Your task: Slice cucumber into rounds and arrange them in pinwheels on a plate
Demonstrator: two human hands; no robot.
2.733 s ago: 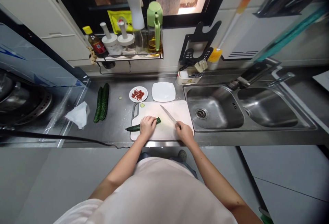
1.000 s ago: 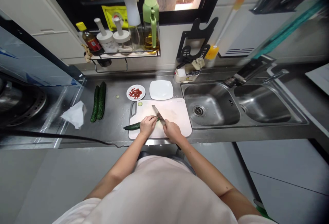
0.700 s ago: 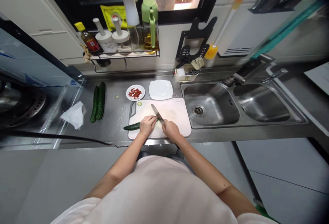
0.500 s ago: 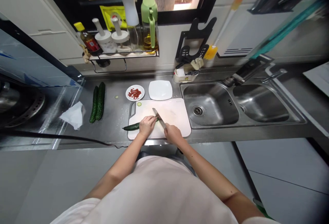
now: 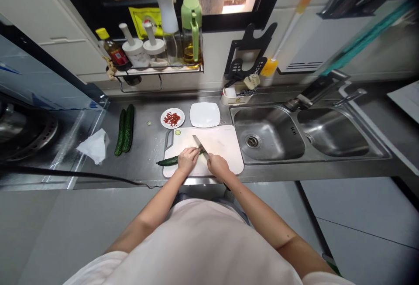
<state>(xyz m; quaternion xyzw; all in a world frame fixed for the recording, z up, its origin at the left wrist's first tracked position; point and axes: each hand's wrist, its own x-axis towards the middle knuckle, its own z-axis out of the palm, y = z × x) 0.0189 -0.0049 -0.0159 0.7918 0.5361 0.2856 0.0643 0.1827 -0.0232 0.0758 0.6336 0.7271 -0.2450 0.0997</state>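
While the cucumber [image 5: 168,161] is held under the knife [image 5: 197,141]: its body is best pressed flat, with the fingertips curled back from the edge and short, even strokes made.
Left hand [image 5: 187,160]: its fingers are clamped over the cucumber; the dark, tapering end is left jutting from the palm side, past the board's left edge, while the other end is exposed just beyond the fingertips.
Right hand [image 5: 218,165]: its fingers are wrapped around the knife's handle, and the blade is slanted across the exposed end, right beside the left fingertips.
Cut: whether the flesh has been entered cannot quite be told at this size.
Cutting board [image 5: 229,149]: a round cucumber slice [image 5: 177,132] is set near its grey handle.
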